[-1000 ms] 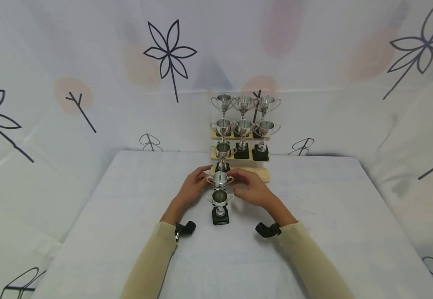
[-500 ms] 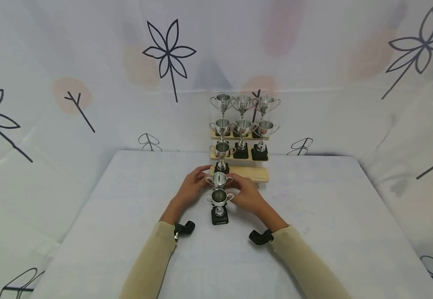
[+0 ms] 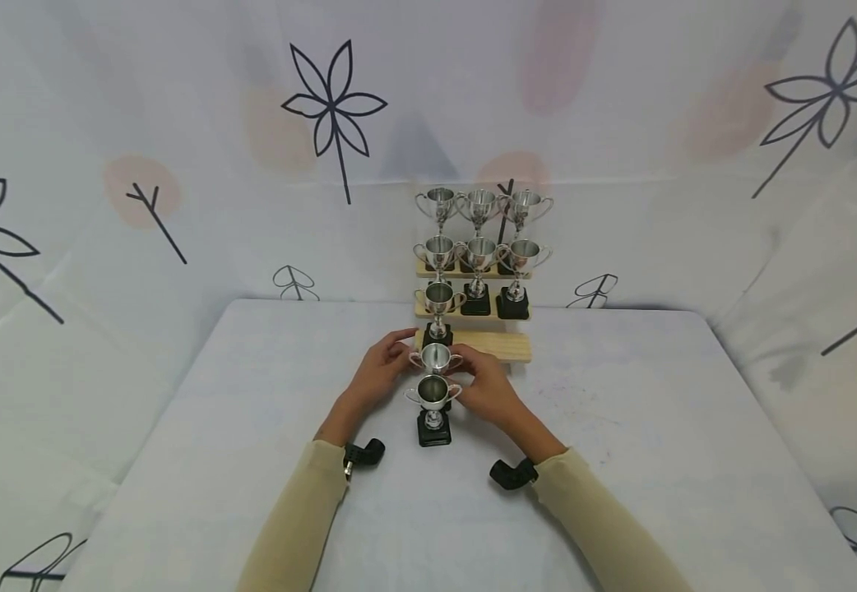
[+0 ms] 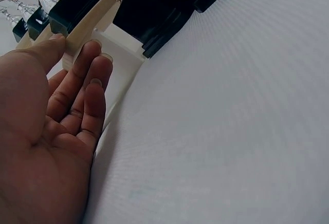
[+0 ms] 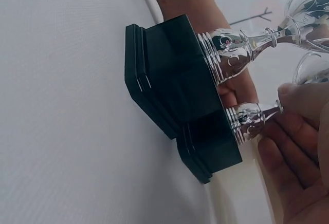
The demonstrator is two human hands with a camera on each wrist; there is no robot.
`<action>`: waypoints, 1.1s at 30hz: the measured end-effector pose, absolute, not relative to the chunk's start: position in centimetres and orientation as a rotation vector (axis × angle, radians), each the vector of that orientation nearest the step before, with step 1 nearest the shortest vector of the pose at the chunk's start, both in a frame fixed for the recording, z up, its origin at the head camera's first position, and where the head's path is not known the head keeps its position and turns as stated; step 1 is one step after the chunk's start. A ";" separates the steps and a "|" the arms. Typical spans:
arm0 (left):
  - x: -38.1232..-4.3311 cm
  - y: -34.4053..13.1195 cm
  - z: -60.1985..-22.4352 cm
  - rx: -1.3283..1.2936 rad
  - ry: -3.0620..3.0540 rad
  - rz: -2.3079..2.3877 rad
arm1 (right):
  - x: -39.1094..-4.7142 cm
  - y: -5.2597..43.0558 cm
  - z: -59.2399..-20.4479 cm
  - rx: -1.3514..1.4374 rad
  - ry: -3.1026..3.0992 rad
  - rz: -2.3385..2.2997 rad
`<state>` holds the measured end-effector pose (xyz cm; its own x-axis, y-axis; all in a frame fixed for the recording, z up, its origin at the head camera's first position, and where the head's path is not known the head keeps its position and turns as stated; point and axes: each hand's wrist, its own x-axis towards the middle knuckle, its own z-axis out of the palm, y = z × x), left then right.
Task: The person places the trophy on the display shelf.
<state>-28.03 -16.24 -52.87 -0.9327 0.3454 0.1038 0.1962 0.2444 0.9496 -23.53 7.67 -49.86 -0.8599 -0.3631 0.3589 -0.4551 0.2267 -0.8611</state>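
Note:
My left hand [image 3: 380, 367] pinches the left end of the lowest wooden step [image 4: 85, 26] between thumb and fingers. On that step stands a silver two-handled trophy cup [image 3: 439, 300] with a black base. In front of the step, two more trophies stand in line. My right hand [image 3: 489, 385] pinches the stem of the rear trophy [image 5: 249, 118] with thumb and fingertips. Its black base seems to be on or just above the cloth; I cannot tell. The front trophy [image 3: 434, 403] stands upright nearer me, partly hiding the rear one in the head view.
Behind, a stepped wooden stand [image 3: 495, 345] carries several more trophies [image 3: 479, 255] in rows on its two higher steps. White cloth covers the table [image 3: 606, 427]. A patterned cloth wall [image 3: 251, 123] rises behind the stand.
My right hand has moved back toward me from the trophy on the lowest step and taken the stem of the trophy before it. The left hand stays put.

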 end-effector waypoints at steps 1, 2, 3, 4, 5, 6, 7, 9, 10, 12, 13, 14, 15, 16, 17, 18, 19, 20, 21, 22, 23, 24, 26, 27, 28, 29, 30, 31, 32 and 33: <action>-28.1 -16.3 -52.9 0.523 2.377 1.782 | -23.5 7.7 -49.8 0.800 -2.401 1.727; -28.1 -16.3 -52.9 0.525 2.378 1.780 | -23.5 7.8 -49.8 0.804 -2.399 1.730; -28.1 -16.3 -53.0 0.526 2.376 1.782 | -23.5 7.8 -49.8 0.806 -2.397 1.732; -28.1 -16.3 -53.0 0.526 2.372 1.787 | -23.5 7.9 -49.8 0.809 -2.393 1.736; -28.1 -16.3 -53.0 0.523 2.366 1.794 | -23.5 7.9 -49.7 0.815 -2.389 1.737; -28.1 -16.3 -53.0 0.520 2.362 1.798 | -23.5 8.0 -49.7 0.820 -2.383 1.740; -28.0 -16.3 -52.9 0.521 2.360 1.800 | -23.6 8.0 -49.7 0.825 -2.377 1.740; -28.0 -16.3 -52.9 0.519 2.352 1.808 | -23.6 8.2 -49.7 0.827 -2.372 1.733; -28.0 -16.3 -52.9 0.518 2.354 1.807 | -23.7 8.2 -49.7 0.824 -2.372 1.730; -28.0 -16.3 -52.9 0.520 2.365 1.797 | -23.7 8.4 -49.6 0.814 -2.368 1.731; -28.0 -16.3 -52.9 0.521 2.368 1.795 | -23.8 8.5 -49.6 0.808 -2.366 1.731; -28.0 -16.3 -52.9 0.521 2.374 1.792 | -23.8 8.5 -49.5 0.804 -2.363 1.734; -28.0 -16.3 -52.9 0.524 2.382 1.787 | -23.8 8.6 -49.3 0.804 -2.353 1.740; -28.1 -16.3 -53.0 0.526 2.384 1.787 | -23.9 8.7 -49.2 0.805 -2.342 1.744; -28.1 -16.3 -53.0 0.536 2.387 1.788 | -23.9 8.8 -49.1 0.807 -2.330 1.747; -28.1 -16.3 -53.0 0.540 2.389 1.788 | -23.9 8.9 -49.0 0.810 -2.316 1.752; -28.1 -16.3 -53.0 0.541 2.386 1.790 | -23.9 9.0 -48.9 0.813 -2.303 1.754; -28.1 -16.3 -53.0 0.543 2.385 1.789 | -23.9 9.1 -48.8 0.815 -2.292 1.752; -28.1 -16.3 -53.0 0.542 2.379 1.791 | -23.9 9.2 -48.7 0.812 -2.284 1.752; -28.1 -16.3 -53.0 0.541 2.373 1.795 | -23.9 9.3 -48.6 0.807 -2.282 1.752; -28.1 -16.3 -53.0 0.539 2.371 1.794 | -23.9 9.5 -48.4 0.802 -2.281 1.751; -28.0 -16.3 -53.0 0.528 2.367 1.793 | -23.9 9.6 -48.2 0.799 -2.279 1.749; -28.0 -16.3 -53.0 0.524 2.367 1.793 | -23.9 9.8 -47.9 0.789 -2.278 1.743; -28.0 -16.3 -52.9 0.523 2.367 1.793 | -23.9 10.0 -47.8 0.785 -2.276 1.740; -28.0 -16.3 -52.9 0.525 2.369 1.793 | -23.9 10.1 -47.6 0.782 -2.269 1.740; -28.0 -16.3 -52.9 0.524 2.370 1.792 | -24.0 10.3 -47.5 0.778 -2.261 1.736; -28.0 -16.3 -52.9 0.526 2.374 1.789 | -24.1 10.5 -47.5 0.778 -2.250 1.732; -28.0 -16.3 -52.9 0.527 2.378 1.785 | -24.1 10.6 -47.4 0.774 -2.239 1.731; -28.0 -16.3 -52.8 0.529 2.381 1.782 | -24.2 10.8 -47.3 0.767 -2.232 1.728; -28.0 -16.3 -52.8 0.529 2.384 1.778 | -24.2 11.0 -47.3 0.759 -2.223 1.728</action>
<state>-27.97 -16.28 -52.83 -0.9316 0.3463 0.1102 0.2043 0.2482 0.9469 -24.23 10.97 -47.25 -0.8410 -0.2595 0.4748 -0.5241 0.1727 -0.8339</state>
